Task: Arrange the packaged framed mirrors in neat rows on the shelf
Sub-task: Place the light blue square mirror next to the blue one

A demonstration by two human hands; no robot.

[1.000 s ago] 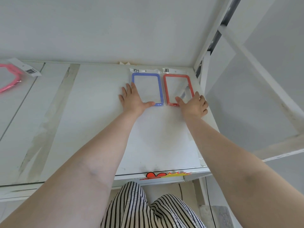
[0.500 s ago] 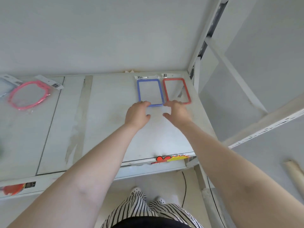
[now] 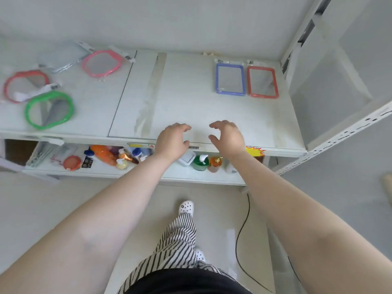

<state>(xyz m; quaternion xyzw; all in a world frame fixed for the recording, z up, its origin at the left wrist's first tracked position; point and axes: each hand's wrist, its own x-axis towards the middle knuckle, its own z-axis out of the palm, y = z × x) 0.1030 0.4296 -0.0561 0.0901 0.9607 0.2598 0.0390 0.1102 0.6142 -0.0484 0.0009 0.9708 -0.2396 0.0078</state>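
Two rectangular packaged mirrors lie side by side at the back right of the white shelf (image 3: 191, 107): a blue-framed mirror (image 3: 230, 79) and, touching its right side, a red-framed mirror (image 3: 263, 82). At the shelf's left lie a pink-framed mirror (image 3: 103, 63), a red wavy-framed mirror (image 3: 25, 84) and a green-framed mirror (image 3: 49, 109), loosely scattered. My left hand (image 3: 172, 141) and my right hand (image 3: 228, 137) hover over the shelf's front edge, fingers curled and apart, holding nothing, well short of the two rectangular mirrors.
A grey packaged item (image 3: 61, 57) lies at the back left. The lower shelf holds bottles, among them a green pump bottle (image 3: 200, 162) and an orange bottle (image 3: 105, 154). A white upright post (image 3: 294, 39) bounds the shelf's right side. A black cable (image 3: 244, 225) runs on the floor.
Both hands let go of the blue and red mirrors and drew back to the shelf's front edge. The view pulled back and down, showing the left mirrors and the lower shelf.
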